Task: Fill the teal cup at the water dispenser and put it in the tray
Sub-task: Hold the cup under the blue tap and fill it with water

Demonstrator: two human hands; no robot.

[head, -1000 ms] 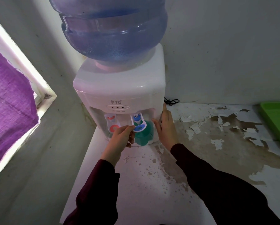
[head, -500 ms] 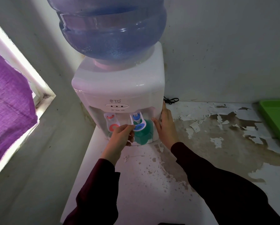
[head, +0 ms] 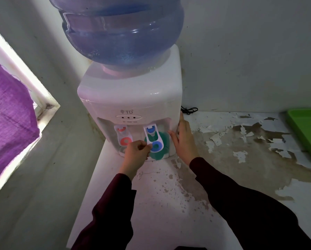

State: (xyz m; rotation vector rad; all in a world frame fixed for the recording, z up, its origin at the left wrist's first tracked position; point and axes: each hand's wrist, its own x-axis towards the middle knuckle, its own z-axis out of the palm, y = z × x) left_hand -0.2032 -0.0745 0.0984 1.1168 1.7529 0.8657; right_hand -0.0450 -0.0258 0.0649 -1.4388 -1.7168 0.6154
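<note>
Head view, looking down: white glossy plastic water dispenser [head: 131, 98], boxy with rounded corners, topped by a translucent blue ribbed bottle [head: 120, 31]. Two taps in its recess: a red lever [head: 123, 135] and a blue lever [head: 153, 139], each a white paddle with a coloured ring. My left hand [head: 135, 156] has its fingers curled, pinching the lower edge of the blue lever. My right hand [head: 184, 139] lies flat, fingers together, pressed against the dispenser's right side. Teal cup [head: 159, 152], smooth and round, stands in the recess under the blue tap, partly hidden by the lever. Desk [head: 169, 204]: white painted surface, stained and peeling into brown patches. Green plastic tray [head: 308, 132], shallow and rimmed, sits well apart at the far right edge. Purple woven cloth [head: 8, 112] hangs at left.
</note>
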